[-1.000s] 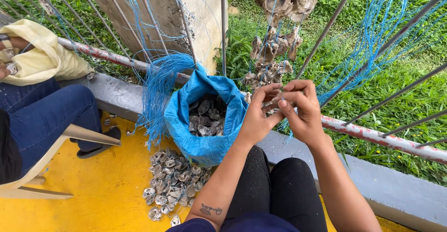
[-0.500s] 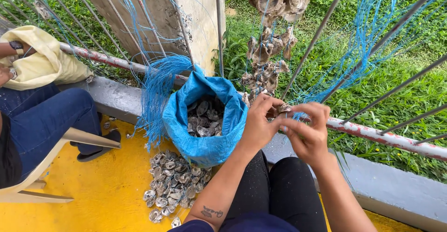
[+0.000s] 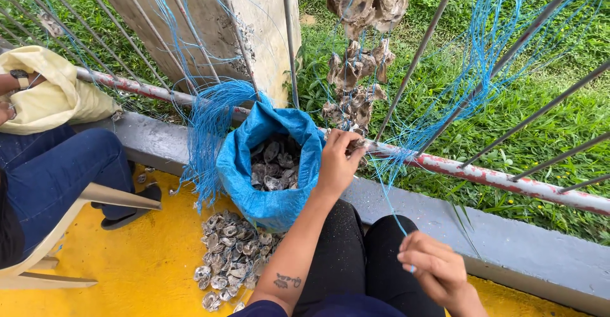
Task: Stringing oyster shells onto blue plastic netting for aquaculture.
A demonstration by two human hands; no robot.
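Observation:
My left hand (image 3: 338, 160) pinches the lowest shell of a hanging string of oyster shells (image 3: 359, 56) against the rusty railing bar (image 3: 483, 174). My right hand (image 3: 433, 269) is low over my lap, fingers closed on a thin blue string (image 3: 389, 193) that runs up toward the shells. An open blue sack (image 3: 254, 164) full of shells stands on the ledge just left of my left hand. Below it a pile of loose shells (image 3: 227, 256) lies on the yellow floor (image 3: 133, 266).
Another person in blue jeans (image 3: 51, 171) sits at left on a pale plastic chair (image 3: 82, 206), with a yellow cloth bag (image 3: 47, 91) on their lap. Bundles of blue string (image 3: 210, 126) hang from the metal fence bars. A concrete post (image 3: 210, 24) and grass lie beyond the grey ledge (image 3: 508, 241).
My right hand left the shells at the railing and pulled down toward my lap, drawing the blue string out. My left hand stayed on the lowest shell.

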